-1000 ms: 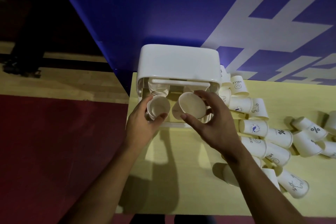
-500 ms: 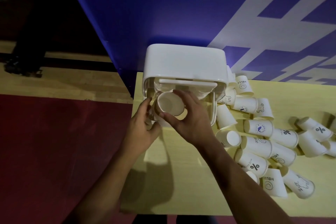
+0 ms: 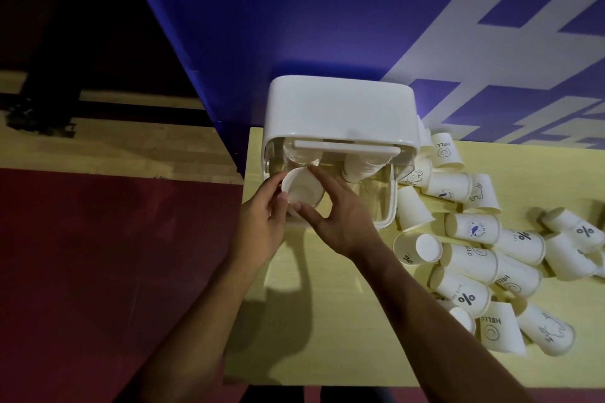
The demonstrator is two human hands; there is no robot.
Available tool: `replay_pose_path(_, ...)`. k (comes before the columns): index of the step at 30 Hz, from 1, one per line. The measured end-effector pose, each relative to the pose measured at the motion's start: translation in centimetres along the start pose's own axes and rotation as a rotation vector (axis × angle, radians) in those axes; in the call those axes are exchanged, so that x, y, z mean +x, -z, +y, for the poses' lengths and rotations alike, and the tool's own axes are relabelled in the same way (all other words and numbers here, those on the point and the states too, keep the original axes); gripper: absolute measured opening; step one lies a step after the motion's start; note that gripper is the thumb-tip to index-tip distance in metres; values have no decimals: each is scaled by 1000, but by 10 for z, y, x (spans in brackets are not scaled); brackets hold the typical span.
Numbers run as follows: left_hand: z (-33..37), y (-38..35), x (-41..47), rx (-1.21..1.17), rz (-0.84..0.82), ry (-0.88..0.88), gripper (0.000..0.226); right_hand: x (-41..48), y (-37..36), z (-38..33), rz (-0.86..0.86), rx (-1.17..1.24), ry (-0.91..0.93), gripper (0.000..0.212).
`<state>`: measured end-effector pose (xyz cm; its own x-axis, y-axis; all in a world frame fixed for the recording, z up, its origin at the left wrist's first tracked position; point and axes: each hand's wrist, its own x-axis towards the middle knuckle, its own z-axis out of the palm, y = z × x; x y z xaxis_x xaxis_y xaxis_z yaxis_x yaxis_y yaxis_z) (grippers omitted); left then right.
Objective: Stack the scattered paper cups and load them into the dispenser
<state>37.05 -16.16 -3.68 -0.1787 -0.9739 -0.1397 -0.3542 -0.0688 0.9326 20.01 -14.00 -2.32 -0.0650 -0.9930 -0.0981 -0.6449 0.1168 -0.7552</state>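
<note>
Level: dim overall, colours muddy.
Brightest: the white top of the dispenser point(image 3: 340, 108) and the pale worktop point(image 3: 343, 353) in front of it.
Shadows: dark, soft-edged, falling on the worktop in front of the dispenser, toward the viewer.
Darkest: the floor point(image 3: 49, 42) far left of the dispenser, nearly black.
Glare: faint sheen on the dispenser's clear front.
Distortion: the wall point(image 3: 294, 10) behind the dispenser leans strongly.
Sharpness: soft, grainy.

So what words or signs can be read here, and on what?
"HELLO": on the cup beside the dispenser.
"%": on three fallen cups.
Blue-logo cup: lettering too small to read.
Wall marks: cropped, unreadable.
</note>
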Motion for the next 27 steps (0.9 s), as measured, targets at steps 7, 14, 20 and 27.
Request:
replay_pose_path(7, -2, 2, 2, -13, -21, 21, 38, 1, -2, 3, -3, 39, -45, 70)
replay_pose_path(14, 4, -1, -1, -34, -1, 28, 37, 3, 0, 9, -39, 99, -49, 69)
replay_pose_path(20, 18, 4, -6, 7, 37, 24, 40, -9, 16, 4, -6, 117, -63, 75)
replay_pose_path(27, 67, -35, -27, 203, 79, -300, 37, -58, 91, 28, 177, 118, -177, 63)
